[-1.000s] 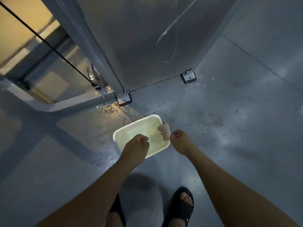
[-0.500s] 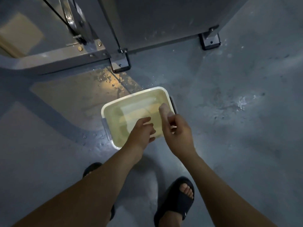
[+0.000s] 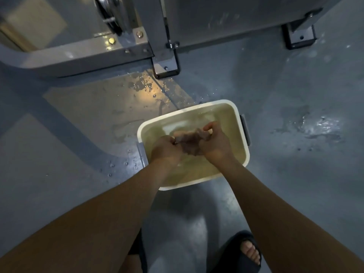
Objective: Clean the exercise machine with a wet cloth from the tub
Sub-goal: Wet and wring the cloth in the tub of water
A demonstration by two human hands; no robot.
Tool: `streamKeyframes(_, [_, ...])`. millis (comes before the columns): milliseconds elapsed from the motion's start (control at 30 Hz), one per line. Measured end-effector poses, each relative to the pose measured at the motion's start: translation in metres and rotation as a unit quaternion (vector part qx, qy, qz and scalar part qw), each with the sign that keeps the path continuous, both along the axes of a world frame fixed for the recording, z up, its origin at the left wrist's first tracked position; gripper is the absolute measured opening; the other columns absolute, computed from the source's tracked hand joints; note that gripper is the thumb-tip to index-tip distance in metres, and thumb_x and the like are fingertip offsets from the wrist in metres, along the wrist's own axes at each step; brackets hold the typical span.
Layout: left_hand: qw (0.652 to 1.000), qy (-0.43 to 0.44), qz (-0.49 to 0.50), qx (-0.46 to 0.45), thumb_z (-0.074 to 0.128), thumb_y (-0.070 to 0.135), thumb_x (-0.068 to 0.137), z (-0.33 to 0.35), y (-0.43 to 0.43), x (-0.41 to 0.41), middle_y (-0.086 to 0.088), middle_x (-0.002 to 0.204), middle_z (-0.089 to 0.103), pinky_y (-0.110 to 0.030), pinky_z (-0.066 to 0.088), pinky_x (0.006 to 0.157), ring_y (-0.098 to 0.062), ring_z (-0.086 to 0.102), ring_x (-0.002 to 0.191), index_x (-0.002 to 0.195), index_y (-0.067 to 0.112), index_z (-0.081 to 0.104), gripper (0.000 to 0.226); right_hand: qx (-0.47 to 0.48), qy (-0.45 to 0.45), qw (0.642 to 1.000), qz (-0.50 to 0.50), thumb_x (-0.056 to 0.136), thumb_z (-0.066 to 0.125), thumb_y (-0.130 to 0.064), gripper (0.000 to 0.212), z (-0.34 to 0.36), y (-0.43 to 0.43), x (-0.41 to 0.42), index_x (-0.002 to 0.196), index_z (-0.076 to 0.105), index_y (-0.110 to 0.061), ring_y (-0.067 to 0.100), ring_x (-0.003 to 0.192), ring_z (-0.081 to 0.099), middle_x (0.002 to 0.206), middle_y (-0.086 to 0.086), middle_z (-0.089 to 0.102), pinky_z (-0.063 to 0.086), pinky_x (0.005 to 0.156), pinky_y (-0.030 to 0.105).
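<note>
The cloth (image 3: 190, 141) is bunched between both hands, low over the water in the tub (image 3: 236, 131), and looks dark and soaked. The left hand (image 3: 165, 149) grips one end with curled fingers, and the right hand (image 3: 214, 142) pinches the other, thumb and fingers closed on it. Whether the cloth's underside is dipping into the water, I cannot tell. This looks like rinsing or wringing before the wipe.

The tub sits on the floor (image 3: 295, 95) just in front of the machine (image 3: 88, 56), near its bolted foot (image 3: 166, 65). Droplets (image 3: 143, 86) glint on the floor between the foot and the tub, and another wet patch (image 3: 323, 125) shines off to the right.

Here is the worry: lift that cloth too wet and it will trail water across to the frame, adding to a floor that is already slick. The person's sandal (image 3: 246, 253) stands close behind the tub, so a slip or a kick that sloshes the tub is possible. A loose pinch could drop the cloth and splash. A dripping cloth could also run water into the bolts and the pulley (image 3: 106, 8).
</note>
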State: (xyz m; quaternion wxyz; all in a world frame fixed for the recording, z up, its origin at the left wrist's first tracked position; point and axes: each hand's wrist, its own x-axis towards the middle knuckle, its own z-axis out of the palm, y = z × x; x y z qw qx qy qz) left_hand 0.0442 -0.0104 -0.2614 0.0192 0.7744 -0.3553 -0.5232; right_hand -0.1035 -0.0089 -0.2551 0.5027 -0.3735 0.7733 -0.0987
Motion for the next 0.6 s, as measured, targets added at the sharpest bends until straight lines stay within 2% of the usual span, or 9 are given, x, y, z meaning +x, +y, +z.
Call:
streamKeyframes(67, [0.999, -0.019, -0.036, 0.003, 0.053, 0.018, 0.096, -0.02, -0.003, -0.001, -0.01, 0.091, 0.071, -0.032, 0.055, 0.063, -0.03, 0.068, 0.078, 0.102, 0.015, 0.066, 0.015, 0.011, 0.063, 0.997, 0.039, 0.096, 0.058, -0.019, 0.013, -0.023, -0.008, 0.0, 0.099, 0.047, -0.024, 0.024, 0.082, 0.055, 0.086, 0.0, 0.06, 0.039, 0.071, 0.031])
streamKeyframes(133, [0.999, -0.016, -0.032, -0.002, 0.054, 0.022, 0.09, -0.039, -0.004, -0.005, -0.009, 0.094, 0.07, -0.038, 0.06, 0.069, -0.032, 0.069, 0.08, 0.105, 0.016, 0.064, 0.019, 0.027, 0.081, 0.994, 0.07, 0.096, 0.058, -0.016, 0.011, -0.043, -0.011, 0.0, 0.105, 0.051, -0.018, 0.026, 0.084, 0.056, 0.083, -0.001, 0.055, 0.036, 0.073, 0.029])
streamKeyframes(233, [0.999, -0.036, -0.033, 0.017, 0.055, 0.025, 0.076, -0.078, -0.002, -0.006, -0.012, 0.093, 0.072, -0.043, 0.063, 0.074, -0.035, 0.072, 0.08, 0.097, 0.013, 0.068, 0.028, 0.005, 0.1, 0.992, 0.08, 0.093, 0.055, -0.006, 0.029, -0.067, -0.011, 0.002, 0.121, 0.054, -0.014, 0.033, 0.099, 0.064, 0.092, 0.006, 0.062, 0.044, 0.076, 0.033])
streamKeyframes(300, [0.999, -0.029, -0.03, 0.034, 0.057, 0.021, 0.083, -0.076, -0.005, -0.01, -0.011, 0.088, 0.073, -0.027, 0.061, 0.066, -0.028, 0.071, 0.071, 0.094, 0.011, 0.071, 0.02, -0.008, 0.086, 0.995, 0.051, 0.093, 0.056, -0.01, 0.036, -0.071, -0.011, 0.005, 0.128, 0.048, -0.014, 0.033, 0.102, 0.065, 0.105, 0.011, 0.068, 0.049, 0.083, 0.035])
streamKeyframes(367, [1.0, -0.009, -0.013, 0.014, 0.051, 0.026, 0.095, -0.067, -0.009, -0.014, -0.005, 0.082, 0.068, -0.01, 0.046, 0.049, -0.016, 0.063, 0.061, 0.093, 0.014, 0.071, 0.023, 0.017, 0.052, 0.997, 0.045, 0.097, 0.057, -0.013, 0.033, -0.066, -0.01, 0.009, 0.129, 0.048, -0.013, 0.032, 0.108, 0.064, 0.113, 0.012, 0.069, 0.043, 0.083, 0.029])
streamKeyframes(433, [0.994, 0.074, 0.076, 0.02, 0.042, 0.03, 0.101, -0.055, -0.009, -0.018, -0.012, 0.093, 0.069, -0.018, 0.055, 0.056, -0.021, 0.067, 0.072, 0.096, 0.017, 0.067, 0.029, 0.055, 0.027, 0.995, 0.081, 0.102, 0.054, -0.024, 0.021, -0.056, -0.006, 0.012, 0.12, 0.055, -0.013, 0.033, 0.111, 0.064, 0.115, 0.014, 0.069, 0.04, 0.08, 0.027])
streamKeyframes(500, [0.973, 0.156, 0.163, 0.049, 0.038, 0.032, 0.102, -0.044, -0.007, -0.019, -0.017, 0.099, 0.074, -0.04, 0.062, 0.074, -0.031, 0.07, 0.083, 0.103, 0.015, 0.067, 0.033, 0.061, -0.025, 0.993, 0.093, 0.104, 0.053, -0.037, 0.027, -0.042, 0.003, 0.014, 0.114, 0.057, -0.013, 0.028, 0.102, 0.066, 0.11, 0.01, 0.07, 0.045, 0.078, 0.03])
streamKeyframes(533, [0.963, 0.182, 0.19, 0.057, 0.039, 0.032, 0.104, -0.04, -0.005, -0.02, -0.016, 0.092, 0.074, -0.043, 0.061, 0.074, -0.031, 0.07, 0.079, 0.106, 0.014, 0.067, 0.033, 0.049, -0.064, 0.993, 0.084, 0.104, 0.051, -0.042, 0.03, -0.031, 0.009, 0.015, 0.111, 0.058, -0.014, 0.019, 0.093, 0.067, 0.103, 0.004, 0.07, 0.047, 0.074, 0.03])
streamKeyframes(600, [0.947, 0.206, 0.237, 0.065, 0.043, 0.03, 0.107, -0.035, -0.004, -0.023, -0.01, 0.065, 0.066, -0.031, 0.052, 0.054, -0.024, 0.06, 0.054, 0.098, 0.012, 0.066, 0.03, 0.0, -0.125, 0.991, 0.039, 0.105, 0.048, -0.048, 0.032, -0.01, 0.017, 0.018, 0.093, 0.058, -0.02, 0.002, 0.068, 0.06, 0.08, -0.006, 0.066, 0.045, 0.062, 0.023])
